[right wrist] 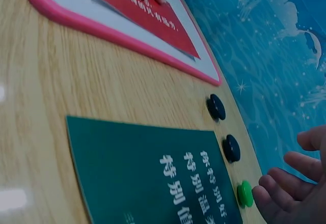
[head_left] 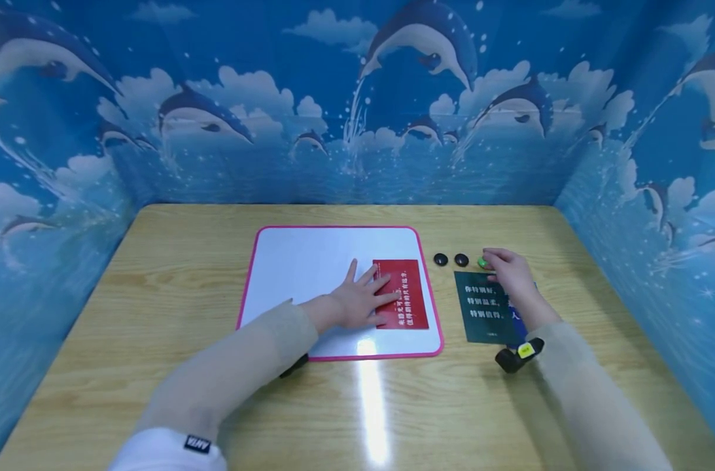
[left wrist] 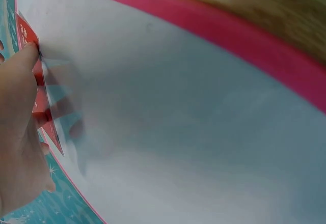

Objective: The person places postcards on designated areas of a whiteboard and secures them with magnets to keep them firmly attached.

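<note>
Red card [head_left: 415, 294]: lying on the right part of the whiteboard [head_left: 298, 275], printed with white characters.
Left hand [head_left: 360, 302]: spread-fingered, laid over the red card, gripping nothing.
Whiteboard: pink-rimmed, resting on the table [head_left: 204, 248].
Green button [head_left: 482, 263]: on the table, just past the far edge of the dark green card [head_left: 482, 311].
Right hand [head_left: 515, 278]: at the green button, touching or just beside, hard to tell which; loose-fingered in the right wrist view, not clasped round anything.
Black buttons [head_left: 462, 260]: two, in a row with the green button, toward the whiteboard.
Dark green card: lettered in white, partly over a blue card [head_left: 517, 324].
Curtain [head_left: 357, 170]: printed with dolphins and clouds, behind and beside the table.
</note>
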### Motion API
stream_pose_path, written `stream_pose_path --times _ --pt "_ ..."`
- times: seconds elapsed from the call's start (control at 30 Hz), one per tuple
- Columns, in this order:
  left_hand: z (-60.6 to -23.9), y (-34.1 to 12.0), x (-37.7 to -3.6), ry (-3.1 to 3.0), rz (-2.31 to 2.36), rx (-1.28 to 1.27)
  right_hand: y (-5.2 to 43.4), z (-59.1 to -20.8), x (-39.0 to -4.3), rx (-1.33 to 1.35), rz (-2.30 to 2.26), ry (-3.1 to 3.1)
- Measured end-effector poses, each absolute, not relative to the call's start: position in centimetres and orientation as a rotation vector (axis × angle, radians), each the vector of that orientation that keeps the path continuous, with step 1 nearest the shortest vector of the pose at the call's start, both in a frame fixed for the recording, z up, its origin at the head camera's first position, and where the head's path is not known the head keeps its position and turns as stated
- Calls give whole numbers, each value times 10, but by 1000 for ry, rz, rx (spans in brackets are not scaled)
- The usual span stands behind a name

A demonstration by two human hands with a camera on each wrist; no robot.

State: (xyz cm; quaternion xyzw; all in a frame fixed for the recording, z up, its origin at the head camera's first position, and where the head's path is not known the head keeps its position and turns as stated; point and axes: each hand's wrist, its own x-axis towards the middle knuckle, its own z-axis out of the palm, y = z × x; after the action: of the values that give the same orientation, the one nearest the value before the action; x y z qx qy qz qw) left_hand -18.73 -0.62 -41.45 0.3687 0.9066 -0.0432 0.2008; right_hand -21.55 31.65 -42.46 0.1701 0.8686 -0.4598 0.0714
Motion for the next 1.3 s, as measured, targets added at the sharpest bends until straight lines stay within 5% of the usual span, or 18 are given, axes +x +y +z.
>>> stream_pose_path --times 0.27,0.63,0.93,1.3 --pt "-414 -6 -184 2539 -125 1051 310 -399 -200 484 -1231 2735" --pt "-417 -7 -180 2519 6 1094 347 -462 -232 495 -1127 2848" --pt "-417 -6 -176 2521 -34 1130 313 -411 -210 430 -1036 2841" --pt "-414 -7 -177 2507 -17 1114 320 -418 -209 290 -718 3002"
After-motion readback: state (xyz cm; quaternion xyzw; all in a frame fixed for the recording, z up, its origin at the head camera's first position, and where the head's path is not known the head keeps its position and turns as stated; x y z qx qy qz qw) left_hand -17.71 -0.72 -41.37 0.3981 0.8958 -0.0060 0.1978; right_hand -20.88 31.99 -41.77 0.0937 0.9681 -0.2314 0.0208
